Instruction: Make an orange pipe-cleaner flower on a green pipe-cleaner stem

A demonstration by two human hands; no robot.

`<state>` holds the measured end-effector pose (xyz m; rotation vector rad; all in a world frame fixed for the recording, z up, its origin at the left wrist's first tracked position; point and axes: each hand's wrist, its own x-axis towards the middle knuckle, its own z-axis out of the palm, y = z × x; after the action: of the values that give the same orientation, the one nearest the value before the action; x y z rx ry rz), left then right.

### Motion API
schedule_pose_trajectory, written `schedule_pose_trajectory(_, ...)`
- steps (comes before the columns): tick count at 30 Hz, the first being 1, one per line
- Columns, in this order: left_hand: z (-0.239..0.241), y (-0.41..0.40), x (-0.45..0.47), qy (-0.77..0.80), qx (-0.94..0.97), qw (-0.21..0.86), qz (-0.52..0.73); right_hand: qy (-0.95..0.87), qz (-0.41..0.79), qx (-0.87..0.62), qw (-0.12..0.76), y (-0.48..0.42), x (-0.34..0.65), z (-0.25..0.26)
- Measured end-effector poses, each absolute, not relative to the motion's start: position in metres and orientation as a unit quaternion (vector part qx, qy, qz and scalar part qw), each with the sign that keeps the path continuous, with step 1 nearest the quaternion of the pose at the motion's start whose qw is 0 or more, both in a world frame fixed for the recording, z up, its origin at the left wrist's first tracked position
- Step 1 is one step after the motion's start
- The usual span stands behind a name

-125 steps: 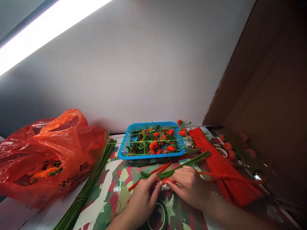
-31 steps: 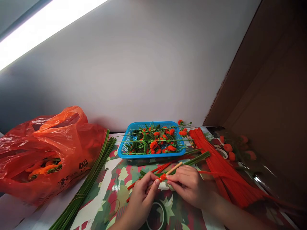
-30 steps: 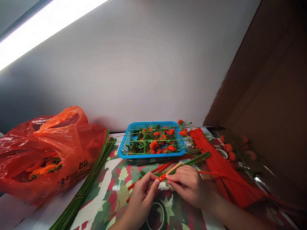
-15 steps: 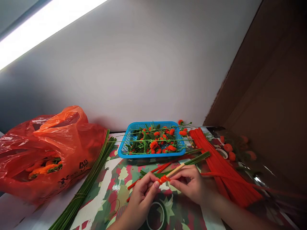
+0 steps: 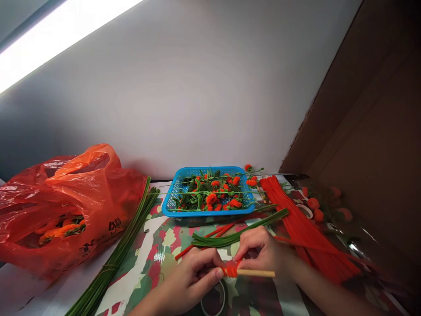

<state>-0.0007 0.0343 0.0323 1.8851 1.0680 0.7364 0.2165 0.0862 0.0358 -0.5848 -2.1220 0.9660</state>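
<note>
Between my two hands lies a pale wooden stick (image 5: 258, 273), roughly level, with an orange-red pipe cleaner (image 5: 231, 269) coiled around its left part. My left hand (image 5: 200, 272) is closed, thumb and fingers pinching the coil's left end. The thumb and fingers of my right hand (image 5: 258, 250) pinch the pipe cleaner at the coil's right side, while the stick's bare end sticks out below that hand. A roll of tape (image 5: 224, 298) lies partly hidden under my left hand. Just behind my hands rests a small bunch of green pipe cleaners (image 5: 226, 239).
A blue basket (image 5: 208, 214) of orange and green pipe-cleaner pieces stands at the back. Red pipe cleaners (image 5: 305, 232) lie in a long bundle at right. At left are an orange plastic bag (image 5: 108, 193) and a long green bundle (image 5: 115, 259). Cardboard (image 5: 368, 131) rises at right.
The stick has swung from slanting up and away to nearly level, pointing right. The coil on it sits slightly lower and looks wider. Both hands keep their pinch.
</note>
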Motion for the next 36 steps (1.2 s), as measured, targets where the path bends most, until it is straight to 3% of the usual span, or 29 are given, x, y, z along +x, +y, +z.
schedule_pose_trajectory(6,0.040,0.037,-0.003,0.419,0.804,0.357,0.225,-0.853,0.333,-0.204,0.345,0.089,0.218,0.029)
schedule_pose_trajectory(19,0.036,0.040,-0.001,0.422,0.783,0.379,0.255,-0.905,0.230,-0.231,0.274,0.092,0.222,0.020)
schedule_pose_trajectory(30,0.028,0.042,0.002,0.466,0.796,0.334,0.197,-0.872,0.171,-0.342,0.305,0.091,0.218,0.020)
schedule_pose_trajectory(36,0.019,0.043,0.006,0.519,0.729,0.377,0.237,-0.861,0.118,-0.338,0.361,0.086,0.215,0.019)
